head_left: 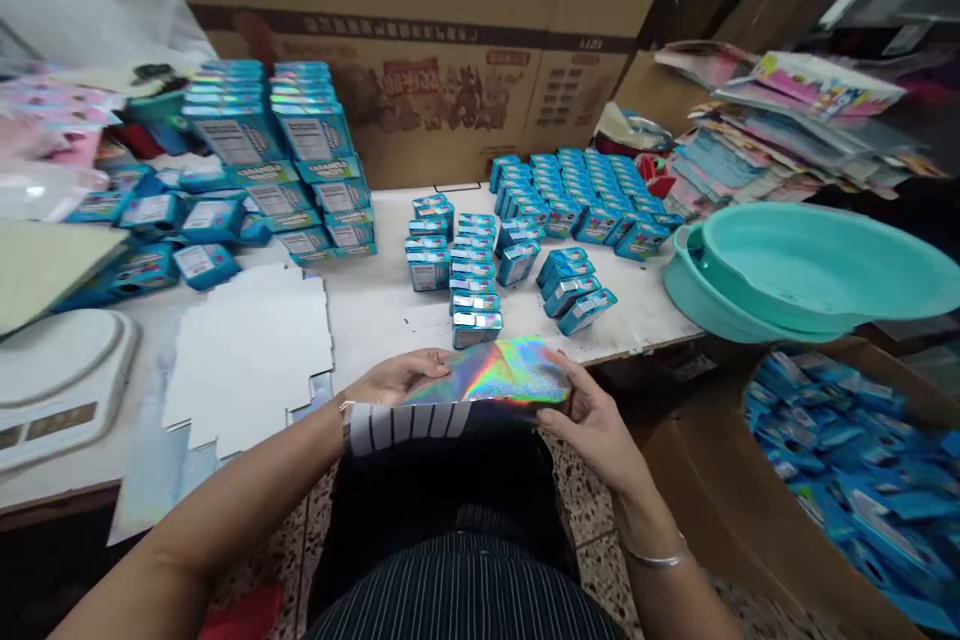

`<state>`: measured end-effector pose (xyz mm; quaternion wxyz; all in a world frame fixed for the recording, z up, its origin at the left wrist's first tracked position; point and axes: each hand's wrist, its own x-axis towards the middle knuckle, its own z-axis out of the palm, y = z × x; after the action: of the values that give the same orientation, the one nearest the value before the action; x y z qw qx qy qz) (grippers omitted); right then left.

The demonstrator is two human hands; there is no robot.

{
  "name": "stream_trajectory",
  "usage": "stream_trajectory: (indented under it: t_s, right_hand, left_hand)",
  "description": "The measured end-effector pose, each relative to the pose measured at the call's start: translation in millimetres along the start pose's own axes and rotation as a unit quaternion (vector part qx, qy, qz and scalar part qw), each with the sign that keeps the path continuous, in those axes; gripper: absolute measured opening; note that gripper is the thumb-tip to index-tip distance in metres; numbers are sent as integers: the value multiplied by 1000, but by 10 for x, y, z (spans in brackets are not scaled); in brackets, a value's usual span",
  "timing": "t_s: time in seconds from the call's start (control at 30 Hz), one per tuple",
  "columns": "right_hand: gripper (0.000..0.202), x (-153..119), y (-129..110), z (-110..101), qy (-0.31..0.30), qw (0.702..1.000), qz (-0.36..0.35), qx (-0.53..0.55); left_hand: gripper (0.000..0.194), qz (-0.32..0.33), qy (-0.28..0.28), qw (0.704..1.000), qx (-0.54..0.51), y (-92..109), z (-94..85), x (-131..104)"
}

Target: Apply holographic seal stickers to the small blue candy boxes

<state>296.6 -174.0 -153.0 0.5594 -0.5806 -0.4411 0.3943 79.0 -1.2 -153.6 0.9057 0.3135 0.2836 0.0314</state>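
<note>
Above my lap, at the table's front edge, I hold a shiny holographic carton (495, 375) in both hands. A flap with pale stripes hangs from its near left side. My left hand (401, 378) grips the left end, thumb on top, some fingers hidden beneath it. On the right, my right hand (589, 410) is closed round the carton's end, thumb at the near side. Just beyond stand rows of small blue boxes (474, 305). A stack of flat cardboard blanks (247, 350), white side up, lies left of my left hand.
Blue display cartons (232, 140) are stacked at the back left, near loose blue packets (206, 265). A white scale (64, 370) sits at far left. To the right are turquoise basins (825, 260) and, below, an open cardboard box (697, 490) full of blue packets.
</note>
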Motion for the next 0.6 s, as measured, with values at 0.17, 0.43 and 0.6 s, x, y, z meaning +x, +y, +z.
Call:
stream_trajectory:
  t_s: [0.17,0.43,0.6]
  right_hand:
    - [40,134,-294,76,-10,999,-5,-40]
    - [36,180,-460,130,-3,969,-154,-196]
    - [56,13,-646,210,45,807,-423,-410]
  left_hand:
    - [38,43,-4,997,71,149,60,-217]
    - [31,32,9,999,2,51,219,-374]
    - [34,24,-58,993,-97,-244,276,-358]
